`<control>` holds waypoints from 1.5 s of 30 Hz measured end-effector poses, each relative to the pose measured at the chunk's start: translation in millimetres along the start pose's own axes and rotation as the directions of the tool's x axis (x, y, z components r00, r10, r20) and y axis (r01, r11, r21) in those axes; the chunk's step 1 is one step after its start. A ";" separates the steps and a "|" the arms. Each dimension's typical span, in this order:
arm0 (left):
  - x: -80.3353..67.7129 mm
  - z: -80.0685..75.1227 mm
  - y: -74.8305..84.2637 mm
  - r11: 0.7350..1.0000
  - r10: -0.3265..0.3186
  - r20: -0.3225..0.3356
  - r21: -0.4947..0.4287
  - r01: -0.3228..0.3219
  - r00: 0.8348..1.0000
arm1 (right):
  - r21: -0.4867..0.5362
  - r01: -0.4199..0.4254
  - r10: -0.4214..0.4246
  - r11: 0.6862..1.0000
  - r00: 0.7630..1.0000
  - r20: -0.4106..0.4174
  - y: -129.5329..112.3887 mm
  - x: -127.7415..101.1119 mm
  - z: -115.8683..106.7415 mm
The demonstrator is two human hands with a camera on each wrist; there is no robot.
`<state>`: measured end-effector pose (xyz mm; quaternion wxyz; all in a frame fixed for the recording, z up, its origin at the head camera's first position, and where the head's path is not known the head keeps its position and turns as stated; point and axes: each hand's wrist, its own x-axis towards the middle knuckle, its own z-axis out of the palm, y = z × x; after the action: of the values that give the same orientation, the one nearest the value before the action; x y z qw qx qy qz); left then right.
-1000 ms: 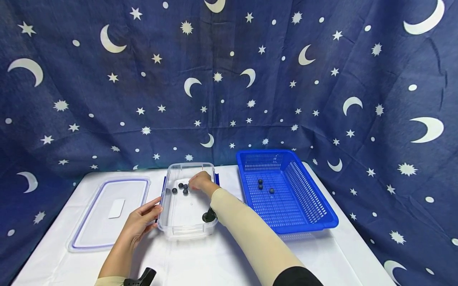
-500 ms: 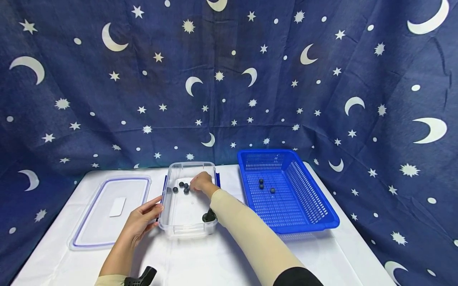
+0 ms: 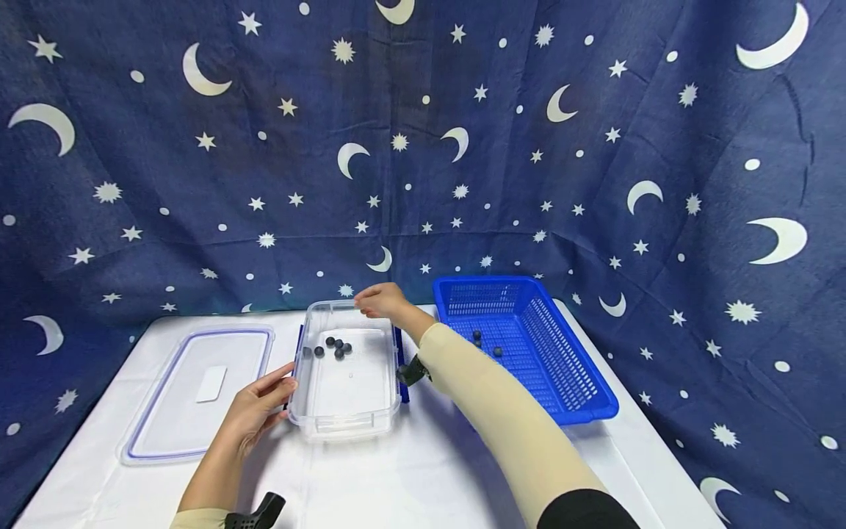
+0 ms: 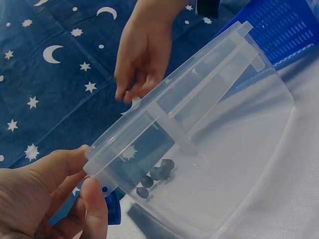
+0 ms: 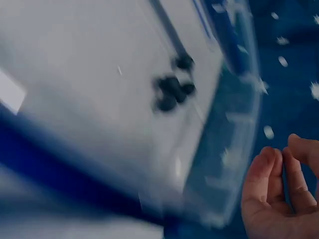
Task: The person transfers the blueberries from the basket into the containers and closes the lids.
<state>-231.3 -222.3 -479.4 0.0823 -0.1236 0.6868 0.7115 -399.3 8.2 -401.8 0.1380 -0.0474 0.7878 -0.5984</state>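
The box (image 3: 346,424) is clear, hard plastic, a rounded rectangle with a thick rim and smooth blue latches (image 3: 405,386) along its long sides. Inside, toward 11 o'clock, lie five small, round, dull dark balls (image 3: 339,354): four huddle close together, one sits slightly apart at their 8 o'clock. The lid (image 3: 175,415), flat and see-through with a blue-violet band and a white label (image 3: 211,384), lies at the box's 9 o'clock on the table (image 3: 357,485), which wears a white, faintly creased cloth. At 3 o'clock stands the basket (image 3: 562,345), rigid blue plastic with slotted walls, holding three similar balls toward its 10 o'clock.

The left hand (image 3: 254,411) pinches the box's edge at 8 o'clock, thumb and fingers bent around it. The right hand (image 3: 383,301) hangs over the rim at 1 o'clock, its grip loosely curled, thumb near the fingertips, nothing visible in it.

Half a second ago the right hand was down inside the box, by the balls; now it is raised to the far rim, and a fifth ball shows beside the others. The left hand's grip is unchanged.
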 end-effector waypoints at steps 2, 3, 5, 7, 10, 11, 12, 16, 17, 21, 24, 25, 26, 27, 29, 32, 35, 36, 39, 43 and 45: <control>-0.1 0.0 -0.5 1.000 0.002 0.002 0.007 -0.002 1.000 | 0.029 0.016 -0.015 0.999 1.000 -0.027 -3.7 0.4 -19.3; -0.3 0.1 -0.7 1.000 0.003 0.002 0.012 -0.003 1.000 | 0.043 0.019 -0.017 0.999 0.999 -0.048 -5.0 0.3 -29.6; -0.8 0.5 -1.2 1.000 0.007 0.003 0.022 -0.007 1.000 | 0.069 0.021 -0.015 0.997 0.996 -0.089 -6.2 -1.2 -51.2; -1.4 0.8 -1.4 1.000 0.011 0.001 0.026 -0.011 1.000 | 0.090 0.016 -0.004 0.996 0.992 -0.129 -5.7 -3.8 -73.2; -2.3 1.0 -1.0 1.000 0.016 -0.002 0.027 -0.016 1.000 | 0.092 0.016 0.001 0.996 0.983 -0.185 0.2 -8.9 -105.9; -2.5 1.0 -0.7 0.999 0.018 -0.003 0.026 -0.018 1.000 | 0.091 0.018 0.001 0.996 0.980 -0.201 3.3 -10.9 -116.1; -2.6 1.0 -0.4 1.000 0.020 -0.006 0.023 -0.020 1.000 | 0.085 0.023 -0.004 0.996 0.976 -0.216 7.2 -12.5 -126.1; -1.9 0.4 0.4 1.000 0.022 -0.005 0.013 -0.021 1.000 | 0.081 0.023 0.000 0.996 0.962 -0.274 26.2 -19.6 -159.6; -1.7 0.1 0.5 1.000 0.022 -0.005 0.011 -0.022 1.000 | 0.093 0.023 0.005 0.995 0.958 -0.287 31.7 -20.7 -166.4; -1.6 -0.4 0.5 1.000 0.019 -0.005 0.013 -0.019 1.000 | 0.110 0.007 0.029 0.994 0.945 -0.325 55.1 -25.6 -186.3; -2.0 -0.3 -0.1 1.000 0.018 -0.003 0.015 -0.018 1.000 | 0.110 -0.006 0.043 0.994 0.941 -0.334 72.8 -29.5 -195.0; -2.1 -0.3 -0.3 1.000 0.019 -0.002 0.014 -0.019 1.000 | 0.107 -0.011 0.047 0.994 0.942 -0.333 78.3 -30.9 -197.1; -2.3 -0.2 -0.5 1.000 0.019 -0.001 0.014 -0.019 1.000 | 0.102 -0.014 0.048 0.995 0.942 -0.332 83.7 -32.0 -198.9; -2.3 -0.2 -0.7 1.000 0.020 0.000 0.010 -0.020 1.000 | 0.092 -0.019 0.048 0.996 0.943 -0.330 88.7 -33.1 -200.4; -2.3 -0.1 -0.8 1.000 0.025 0.000 0.004 -0.025 1.000 | 0.084 -0.028 0.054 0.996 0.942 -0.331 97.5 -34.8 -202.0; -2.2 0.1 -0.7 1.000 0.029 0.002 -0.001 -0.029 1.000 | 0.065 -0.046 0.065 0.997 0.941 -0.332 108.2 -36.2 -202.2; -2.1 0.5 -0.5 1.000 0.030 0.004 -0.001 -0.030 1.000 | 0.056 -0.058 0.073 0.997 0.944 -0.322 117.6 -36.9 -200.3; -2.1 0.6 -0.4 1.000 0.029 0.005 0.001 -0.029 1.000 | 0.048 -0.062 0.074 0.997 0.944 -0.323 120.2 -37.1 -199.5; -1.9 0.9 -0.6 1.000 0.028 0.004 0.000 -0.028 1.000 | 0.002 -0.072 0.068 0.997 0.944 -0.322 127.4 -38.8 -197.5; -1.4 0.4 -1.7 1.000 0.028 0.001 0.005 -0.028 1.000 | -0.115 -0.123 0.078 0.986 0.939 -0.335 135.9 -39.7 -197.2; -0.9 0.0 -2.2 1.000 0.026 0.002 0.003 -0.026 1.000 | -0.166 -0.147 0.086 0.975 0.941 -0.327 139.3 -40.5 -197.6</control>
<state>-229.8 -222.2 -481.2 0.0738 -0.1140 0.6895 0.7114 -402.1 240.5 -479.9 0.0397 0.0837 0.8540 -0.5119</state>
